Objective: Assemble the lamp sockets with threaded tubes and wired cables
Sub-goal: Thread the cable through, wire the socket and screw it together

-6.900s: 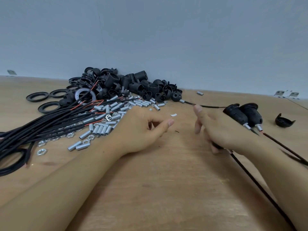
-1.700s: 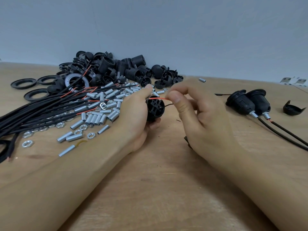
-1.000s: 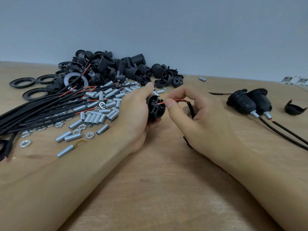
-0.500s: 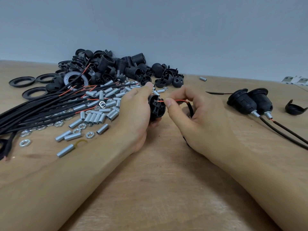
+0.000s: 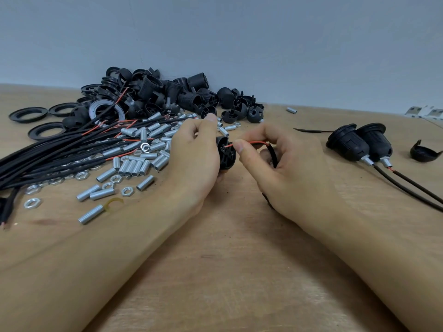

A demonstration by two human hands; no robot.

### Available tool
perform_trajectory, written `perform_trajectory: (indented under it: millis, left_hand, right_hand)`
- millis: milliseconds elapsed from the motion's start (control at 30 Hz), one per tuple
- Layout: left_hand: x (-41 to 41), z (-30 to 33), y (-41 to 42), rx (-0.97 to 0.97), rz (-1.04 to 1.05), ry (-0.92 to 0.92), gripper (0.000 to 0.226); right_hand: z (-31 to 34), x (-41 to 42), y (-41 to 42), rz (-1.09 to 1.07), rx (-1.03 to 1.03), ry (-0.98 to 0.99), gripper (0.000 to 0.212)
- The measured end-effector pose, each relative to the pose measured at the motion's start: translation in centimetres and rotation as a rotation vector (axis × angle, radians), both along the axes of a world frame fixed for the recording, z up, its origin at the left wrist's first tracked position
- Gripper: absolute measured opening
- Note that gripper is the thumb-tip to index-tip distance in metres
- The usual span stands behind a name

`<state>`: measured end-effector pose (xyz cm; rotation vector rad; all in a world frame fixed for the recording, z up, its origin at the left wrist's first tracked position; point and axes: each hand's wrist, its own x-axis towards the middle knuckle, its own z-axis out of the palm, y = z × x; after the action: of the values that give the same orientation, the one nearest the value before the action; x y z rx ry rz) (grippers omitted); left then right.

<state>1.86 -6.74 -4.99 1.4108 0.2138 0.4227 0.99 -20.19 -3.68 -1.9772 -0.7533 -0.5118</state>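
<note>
Black socket insert sits in your left hand, fingers curled round it, its ribbed face turned toward your right hand. Both hands sit low over the wooden desk, mid-frame. Your right thumb and index finger pinch the red wire, which arcs from the insert's face across to the black cable running down behind your right palm. Wire tip meets the face of the insert; can't tell if it's seated in a terminal.

Left of your hands: loose pile of silver threaded tubes with hex nuts scattered at its near-left edge. One tube lies apart, nearest you, touching a small yellowish rubber band. Bundle of black cables with red wire ends fans in from the left edge over the tubes.

Behind that, against the grey wall: heap of black socket shells and caps. Flat black rings lie on the desk at far left.

Right side: two assembled sockets lie side by side, touching, each with a tube end and cable trailing toward the right edge. One black cap lies alone just right of them. Single tube sits by itself near the wall.
</note>
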Motion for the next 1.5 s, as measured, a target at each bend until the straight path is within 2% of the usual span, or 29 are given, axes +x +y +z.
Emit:
perform_trajectory:
  millis: [200, 400, 800, 867, 1000, 1067, 1100, 1200, 1333, 1500]
  left_hand:
    - [-0.1, 0.4, -0.1, -0.044, -0.027, 0.033, 0.032]
    - [-0.4, 0.4, -0.2, 0.034, -0.068, 0.051, 0.033]
    - [-0.5, 0.2, 0.0, 0.094, -0.081, 0.104, 0.029]
    - [-0.4, 0.4, 0.2, 0.052, -0.139, 0.121, 0.027]
    - [-0.8, 1.2, 1.0, -0.089, -0.417, 0.147, 0.018]
    - [-1.0, 1.4, 1.4, -0.155, -0.548, 0.124, 0.033]
    - [-1.0, 1.5, 1.5, -0.165, -0.579, 0.121, 0.032]
    - [-0.8, 1.5, 1.4, -0.142, -0.596, 0.144, 0.014]
    - [-0.5, 1.4, 1.4, -0.114, -0.562, 0.164, 0.015]
    - [-0.3, 1.2, 1.2, -0.081, -0.557, 0.160, 0.014]
  right_hand:
    - [-0.1, 0.0, -0.1, 0.070, -0.012, 0.005, 0.008]
    - [0.0, -0.2, -0.2, 0.132, 0.057, 0.090, 0.007]
    - [0.3, -0.5, -0.1, 0.163, 0.010, 0.129, 0.006]
    - [0.3, -0.2, -0.1, 0.161, 0.007, 0.156, 0.008]
    - [0.4, 0.8, -0.5, 0.206, 0.047, 0.258, 0.008]
    - [0.5, 1.2, -0.9, 0.232, 0.084, 0.327, 0.008]
    - [0.6, 1.3, -1.1, 0.245, 0.090, 0.356, 0.007]
    - [0.8, 1.5, -1.4, 0.273, 0.064, 0.384, 0.007]
    - [0.5, 1.5, -1.1, 0.248, 0.084, 0.384, 0.015]
    - [0.2, 1.6, -0.8, 0.236, 0.078, 0.342, 0.007]
